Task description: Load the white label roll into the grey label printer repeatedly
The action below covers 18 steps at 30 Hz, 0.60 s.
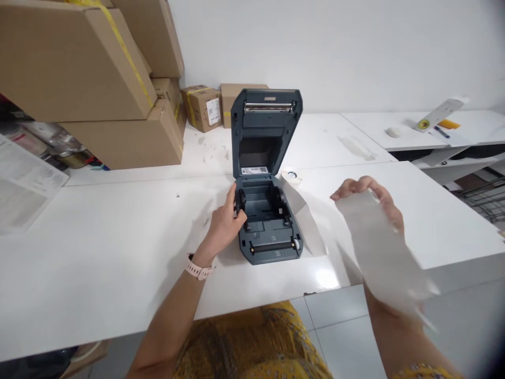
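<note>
A dark grey label printer (264,231) stands on the white table with its lid (262,131) raised, and the bay inside holds no roll. My left hand (228,217) grips the printer's left edge, thumb over the rim and fingers along the side. To the right, my right hand (374,197) is raised above the table's front edge, closed on a white paper strip (374,247) that hangs down over the forearm, slightly blurred. Another white paper strip (307,221) lies against the printer's right side. Behind it sits a small label roll (292,176), partly hidden.
Large cardboard boxes (114,137) are stacked at the back left, with smaller boxes (203,108) by the wall. A clear plastic bin (27,184) stands at the far left. On the right-hand table lie a tape roll (423,124), a pen (442,132) and papers.
</note>
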{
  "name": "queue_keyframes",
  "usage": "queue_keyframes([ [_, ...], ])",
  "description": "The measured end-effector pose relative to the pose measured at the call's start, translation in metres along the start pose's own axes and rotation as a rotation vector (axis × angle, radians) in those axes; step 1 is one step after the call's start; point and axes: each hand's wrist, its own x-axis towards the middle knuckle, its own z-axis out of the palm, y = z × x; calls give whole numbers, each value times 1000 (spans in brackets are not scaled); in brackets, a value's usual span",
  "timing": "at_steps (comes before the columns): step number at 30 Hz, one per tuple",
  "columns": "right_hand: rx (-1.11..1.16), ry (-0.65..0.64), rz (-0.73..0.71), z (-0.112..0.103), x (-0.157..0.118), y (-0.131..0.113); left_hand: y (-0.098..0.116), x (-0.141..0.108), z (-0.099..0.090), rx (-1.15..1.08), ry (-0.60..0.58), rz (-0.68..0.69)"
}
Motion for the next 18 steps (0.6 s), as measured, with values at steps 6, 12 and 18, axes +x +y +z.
queue_keyframes([
  [6, 66, -234, 275, 7, -8, 34, -2, 0, 2, -2, 13, -11],
  [12, 64, -359, 322, 16, -7, 46, -1, -2, 2, -19, 16, -39],
  [18, 49, -180, 272, 0, 31, 49, -1, -3, 1, -25, -7, -51],
])
